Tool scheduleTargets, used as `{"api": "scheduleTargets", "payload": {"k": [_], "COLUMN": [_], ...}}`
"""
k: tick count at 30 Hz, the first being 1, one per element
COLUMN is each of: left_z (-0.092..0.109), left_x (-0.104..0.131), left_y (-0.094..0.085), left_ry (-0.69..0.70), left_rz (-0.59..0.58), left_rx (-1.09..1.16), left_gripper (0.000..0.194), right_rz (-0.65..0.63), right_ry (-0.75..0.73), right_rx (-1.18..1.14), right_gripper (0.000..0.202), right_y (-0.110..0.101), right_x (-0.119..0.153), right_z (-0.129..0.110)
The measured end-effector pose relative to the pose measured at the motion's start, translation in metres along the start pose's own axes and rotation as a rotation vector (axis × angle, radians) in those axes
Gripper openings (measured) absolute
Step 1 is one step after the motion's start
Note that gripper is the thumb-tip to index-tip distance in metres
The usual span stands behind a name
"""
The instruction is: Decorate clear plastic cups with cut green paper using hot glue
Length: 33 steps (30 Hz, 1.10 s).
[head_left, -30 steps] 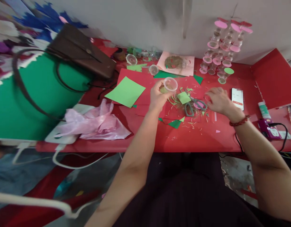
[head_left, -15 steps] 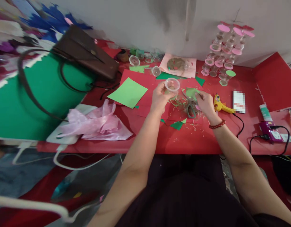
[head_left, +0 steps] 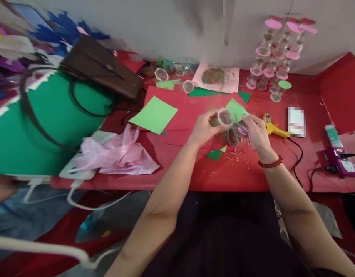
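Left hand [head_left: 205, 130]: fingers [head_left: 221, 129] curled round a small clear plastic cup [head_left: 225, 117], grasping it just above the red surface [head_left: 235, 181]. Cup tipped, mouth turned to the right; half a second ago it was more upright and farther left.

Right hand [head_left: 257, 135], red bead bracelet [head_left: 270, 163] at wrist: fingers [head_left: 247, 120] pinching the lower right corner of a small light-green paper square [head_left: 236, 110]. A second ago that square lay over the scissors [head_left: 232, 137] and this hand hung to the right with nothing in its fingers; half a second ago the fingers were on the square; now it is up beside the cup's mouth. Whether paper meets rim, cannot tell.

Scissors lie on the surface under and between the hands, partly hidden, among shavings [head_left: 235, 156]. Yellow glue gun [head_left: 275, 130] just right of the right hand, in plain sight; a second ago the hand covered its spot. Phone [head_left: 297, 122] beyond it. Larger light-green sheet [head_left: 153, 114] on red paper [head_left: 180, 105] to the left, unmoved. Pink plastic bag [head_left: 119, 152] nearer the edge, also unmoved.
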<state>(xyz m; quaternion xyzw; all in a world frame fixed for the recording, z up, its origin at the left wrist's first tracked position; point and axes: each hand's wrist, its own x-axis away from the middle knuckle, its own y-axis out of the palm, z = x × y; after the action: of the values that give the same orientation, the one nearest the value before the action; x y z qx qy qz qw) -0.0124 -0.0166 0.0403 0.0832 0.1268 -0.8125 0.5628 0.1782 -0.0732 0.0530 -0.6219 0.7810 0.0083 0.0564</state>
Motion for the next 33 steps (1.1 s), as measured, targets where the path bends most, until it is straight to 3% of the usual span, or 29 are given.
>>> {"api": "scheduleTargets", "payload": {"k": [7,14,24,33], "left_z": [0.007,0.004,0.006,-0.002], "left_x": [0.002,0.000,0.001,0.000], "left_y": [0.002,0.005,0.004,0.002], "left_ry": [-0.013,-0.013,0.010,-0.041], "left_rz": [0.039,0.108,0.135,0.146], "left_rx": [-0.106,-0.129,-0.115,0.017], "left_gripper": [0.037,0.038,0.035,0.033], "right_rz": [-0.064,-0.102,-0.105,-0.122], "right_ry": [-0.516,-0.749,-0.782,-0.690], "right_rx": [0.410,0.704,0.917,1.057], "right_gripper": [0.036,0.050,0.057,0.069], "right_y": [0.011,0.014,0.021,0.024], "right_x": [0.018,0.021,0.027,0.037], "right_z": [-0.004,0.001,0.004,-0.008]}}
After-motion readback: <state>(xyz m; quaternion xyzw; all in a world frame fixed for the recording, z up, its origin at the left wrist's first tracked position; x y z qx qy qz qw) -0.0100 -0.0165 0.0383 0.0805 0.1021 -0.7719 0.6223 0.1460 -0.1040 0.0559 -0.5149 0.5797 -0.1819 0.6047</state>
